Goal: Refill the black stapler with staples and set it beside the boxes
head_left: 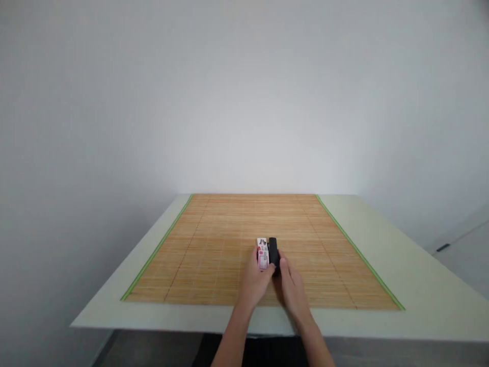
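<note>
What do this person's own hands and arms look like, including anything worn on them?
The left hand and right hand are both ungloved. The forearms are bare as far as the picture's lower edge, with no sleeve, watch or bracelet visible. Anything as small as a ring on the fingers is too fine to make out.

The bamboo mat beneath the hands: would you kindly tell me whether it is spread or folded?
Spread: the bamboo mat lies flat on the white table, its two green borders set wide apart.
</note>
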Tool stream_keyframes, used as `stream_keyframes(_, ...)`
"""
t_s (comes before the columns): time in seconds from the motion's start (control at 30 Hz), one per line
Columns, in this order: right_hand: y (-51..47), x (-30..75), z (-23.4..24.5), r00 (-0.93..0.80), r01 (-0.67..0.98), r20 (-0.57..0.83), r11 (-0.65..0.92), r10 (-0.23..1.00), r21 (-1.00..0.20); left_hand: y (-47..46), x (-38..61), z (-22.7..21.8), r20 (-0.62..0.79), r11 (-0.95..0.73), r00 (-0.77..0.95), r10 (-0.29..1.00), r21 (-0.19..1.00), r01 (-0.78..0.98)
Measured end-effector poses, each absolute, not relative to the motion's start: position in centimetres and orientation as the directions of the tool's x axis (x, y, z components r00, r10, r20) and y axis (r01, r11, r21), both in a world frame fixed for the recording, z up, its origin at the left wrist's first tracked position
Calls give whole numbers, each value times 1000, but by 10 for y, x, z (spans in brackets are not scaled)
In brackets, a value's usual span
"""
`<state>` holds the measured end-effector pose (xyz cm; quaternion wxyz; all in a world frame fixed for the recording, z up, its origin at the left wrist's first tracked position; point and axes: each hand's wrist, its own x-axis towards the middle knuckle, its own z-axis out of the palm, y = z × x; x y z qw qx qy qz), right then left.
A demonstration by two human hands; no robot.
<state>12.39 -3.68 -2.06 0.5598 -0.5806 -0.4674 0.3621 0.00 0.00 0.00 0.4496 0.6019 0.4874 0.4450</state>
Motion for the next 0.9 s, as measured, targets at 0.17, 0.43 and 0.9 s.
stream_keyframes(0.17,-36,127,-36,335,75,106,85,936,-994,-8,-20,1,249,-259,88,965,827,500)
stream_keyframes(0.43,-35,130,-39,338,113,150,118,929,-987,-10,-30,-1,313,-293,97,945,672,680)
stream_keyframes(0.9,-29,130,-48,323,54,195,187,926,-981,47,-114,-11,385,-240,-32,922,635,734)
